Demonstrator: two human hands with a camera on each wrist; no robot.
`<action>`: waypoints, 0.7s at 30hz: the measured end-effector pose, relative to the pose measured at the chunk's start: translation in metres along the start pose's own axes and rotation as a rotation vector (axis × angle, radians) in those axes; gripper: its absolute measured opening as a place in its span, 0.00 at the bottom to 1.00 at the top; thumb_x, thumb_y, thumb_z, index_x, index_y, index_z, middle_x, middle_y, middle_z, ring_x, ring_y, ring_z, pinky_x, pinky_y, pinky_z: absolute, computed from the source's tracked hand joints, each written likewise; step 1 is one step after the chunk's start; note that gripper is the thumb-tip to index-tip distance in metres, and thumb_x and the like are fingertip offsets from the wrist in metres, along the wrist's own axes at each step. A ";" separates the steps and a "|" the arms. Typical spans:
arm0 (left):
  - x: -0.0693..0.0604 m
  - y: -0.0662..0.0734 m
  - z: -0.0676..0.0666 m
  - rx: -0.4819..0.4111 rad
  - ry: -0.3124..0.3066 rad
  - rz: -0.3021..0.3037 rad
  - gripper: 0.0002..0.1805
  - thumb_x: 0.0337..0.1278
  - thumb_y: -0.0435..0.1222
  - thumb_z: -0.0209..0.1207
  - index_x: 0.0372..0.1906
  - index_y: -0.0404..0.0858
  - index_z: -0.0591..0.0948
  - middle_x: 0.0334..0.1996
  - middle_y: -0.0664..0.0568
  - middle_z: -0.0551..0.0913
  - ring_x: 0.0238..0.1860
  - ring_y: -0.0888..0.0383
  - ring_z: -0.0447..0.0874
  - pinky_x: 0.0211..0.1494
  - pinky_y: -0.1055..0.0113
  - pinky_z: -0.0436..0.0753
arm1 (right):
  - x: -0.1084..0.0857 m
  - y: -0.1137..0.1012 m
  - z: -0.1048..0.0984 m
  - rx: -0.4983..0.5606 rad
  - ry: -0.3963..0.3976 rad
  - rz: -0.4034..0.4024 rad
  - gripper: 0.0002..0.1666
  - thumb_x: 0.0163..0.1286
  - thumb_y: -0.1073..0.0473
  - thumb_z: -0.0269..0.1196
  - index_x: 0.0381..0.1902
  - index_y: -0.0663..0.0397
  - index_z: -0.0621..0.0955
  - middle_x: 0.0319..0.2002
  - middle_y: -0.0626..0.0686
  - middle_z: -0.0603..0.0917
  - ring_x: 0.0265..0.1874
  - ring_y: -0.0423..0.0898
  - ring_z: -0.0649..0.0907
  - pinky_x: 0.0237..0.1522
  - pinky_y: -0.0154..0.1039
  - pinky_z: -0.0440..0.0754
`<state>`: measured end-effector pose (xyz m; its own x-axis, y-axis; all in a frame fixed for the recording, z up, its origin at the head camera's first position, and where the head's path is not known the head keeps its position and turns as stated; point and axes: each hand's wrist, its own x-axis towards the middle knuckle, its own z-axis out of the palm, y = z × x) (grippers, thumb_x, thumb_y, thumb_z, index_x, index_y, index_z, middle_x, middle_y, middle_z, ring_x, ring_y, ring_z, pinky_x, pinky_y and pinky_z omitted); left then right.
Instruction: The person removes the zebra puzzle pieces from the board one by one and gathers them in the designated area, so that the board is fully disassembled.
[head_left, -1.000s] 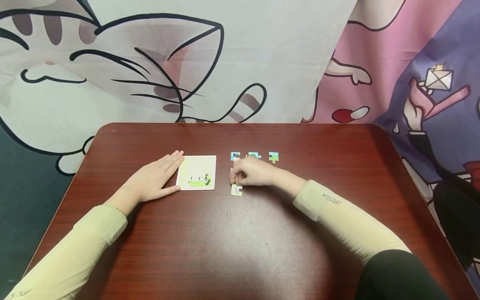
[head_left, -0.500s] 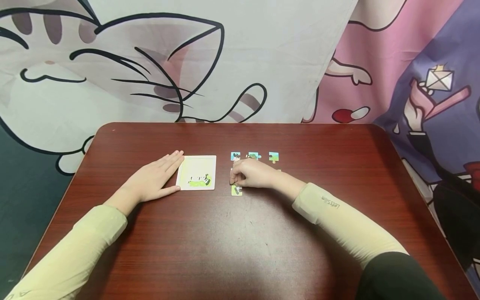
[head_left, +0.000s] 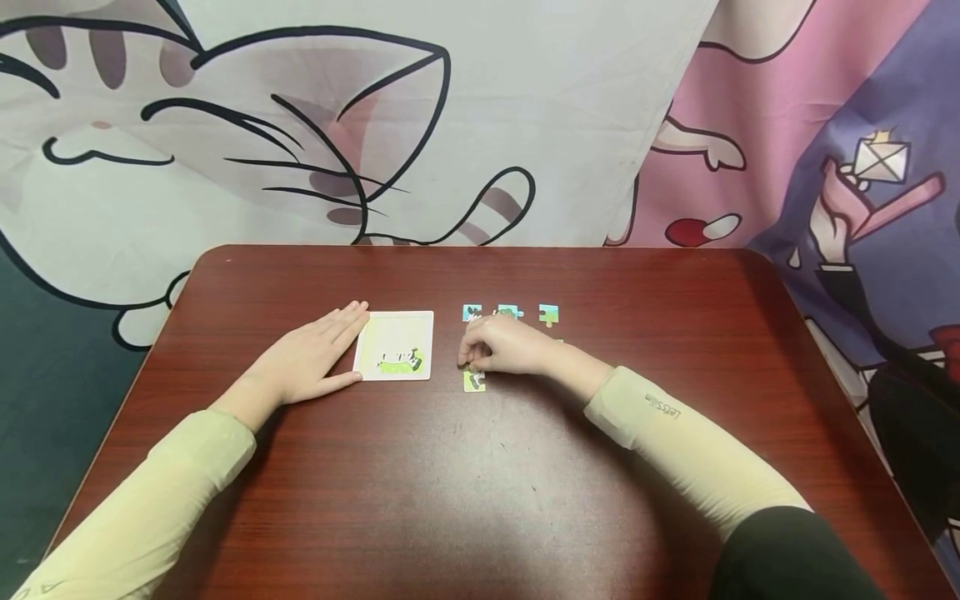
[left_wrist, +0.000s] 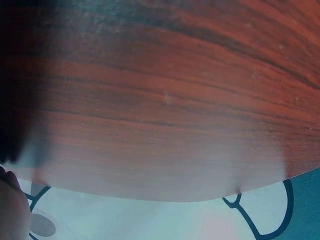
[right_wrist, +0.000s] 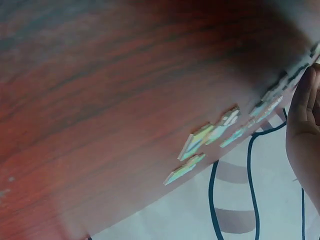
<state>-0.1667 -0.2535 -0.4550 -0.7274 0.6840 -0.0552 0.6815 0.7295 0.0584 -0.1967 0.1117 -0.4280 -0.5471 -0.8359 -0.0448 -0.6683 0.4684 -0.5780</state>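
My left hand (head_left: 318,354) lies flat with its fingers straight, touching the left edge of a white square puzzle board (head_left: 390,329). A green and black-and-white picture (head_left: 400,362) shows at the board's lower right. My right hand (head_left: 506,343) is bent over the jigsaw pieces to the right of the board, its thumb and fingers pinching a piece that is mostly hidden. Just below the fingertips lies a green puzzle piece (head_left: 474,382). A blue-green piece (head_left: 549,314) sits behind the hand, with further pieces (right_wrist: 197,140) seen edge-on in the right wrist view.
The brown wooden table (head_left: 450,483) has rounded back corners. Behind it hangs a white cloth (head_left: 570,108) with a cartoon cat, beside a pink and purple one (head_left: 825,92). A dark object (head_left: 907,425) stands past the table's right edge.
The right hand's fingertips have shifted slightly, and the piece below them shows a little differently. The right forearm has dropped slightly. The left hand and the board have stayed still.
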 end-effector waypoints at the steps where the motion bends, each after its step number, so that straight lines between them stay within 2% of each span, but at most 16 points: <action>1: 0.000 0.000 0.000 0.001 0.000 0.000 0.50 0.72 0.56 0.60 0.83 0.28 0.56 0.85 0.35 0.56 0.85 0.39 0.56 0.86 0.47 0.63 | 0.000 0.000 -0.001 0.012 0.007 0.002 0.07 0.67 0.69 0.70 0.40 0.53 0.91 0.39 0.49 0.88 0.37 0.39 0.88 0.43 0.26 0.86; 11: -0.001 0.001 -0.001 -0.001 -0.008 -0.013 0.51 0.72 0.56 0.60 0.84 0.29 0.55 0.85 0.36 0.55 0.85 0.40 0.55 0.86 0.46 0.63 | 0.012 -0.008 -0.005 0.052 0.057 0.009 0.05 0.69 0.67 0.70 0.41 0.55 0.90 0.40 0.50 0.88 0.37 0.40 0.88 0.44 0.28 0.86; 21: -0.001 0.001 -0.002 0.000 -0.009 -0.011 0.51 0.73 0.56 0.59 0.84 0.28 0.55 0.85 0.36 0.55 0.85 0.40 0.55 0.86 0.47 0.62 | 0.035 -0.022 -0.005 0.038 0.058 0.040 0.05 0.70 0.66 0.70 0.42 0.56 0.90 0.42 0.50 0.89 0.38 0.41 0.87 0.45 0.28 0.85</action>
<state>-0.1655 -0.2533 -0.4534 -0.7340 0.6761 -0.0649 0.6736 0.7368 0.0581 -0.2036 0.0733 -0.4132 -0.6020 -0.7982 -0.0219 -0.6262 0.4889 -0.6074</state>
